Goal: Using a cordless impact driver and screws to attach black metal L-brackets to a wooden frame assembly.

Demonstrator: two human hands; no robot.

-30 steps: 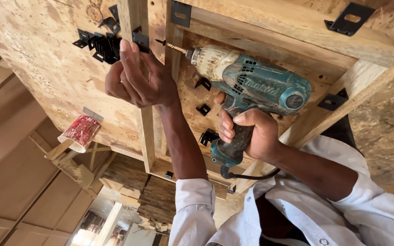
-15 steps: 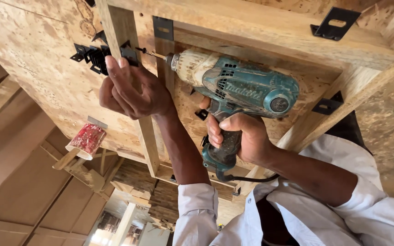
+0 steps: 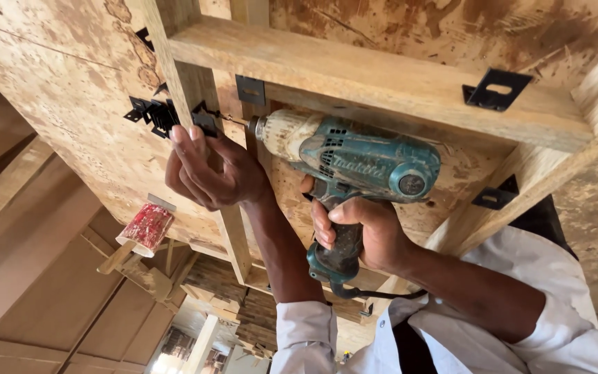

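Note:
My right hand (image 3: 368,239) grips the handle of a teal cordless drill (image 3: 354,159). Its bit points left at a screw in a black metal bracket (image 3: 205,118) on a wooden beam (image 3: 195,90). My left hand (image 3: 212,173) is curled against the beam just below that bracket, its fingertips touching the bracket and steadying it. The beam runs along a chipboard panel (image 3: 70,104). Both white sleeves show at the bottom.
More black brackets sit on the wood: a cluster (image 3: 153,114) left of the beam, one (image 3: 496,88) on the cross beam at the upper right, one (image 3: 496,196) lower right. A red-stained brush (image 3: 143,232) lies at the left. Stacked timber shows below.
The view has shifted a little; the drill and both hands sit slightly lower and further left in the picture. The drill bit stays on the screw at the bracket.

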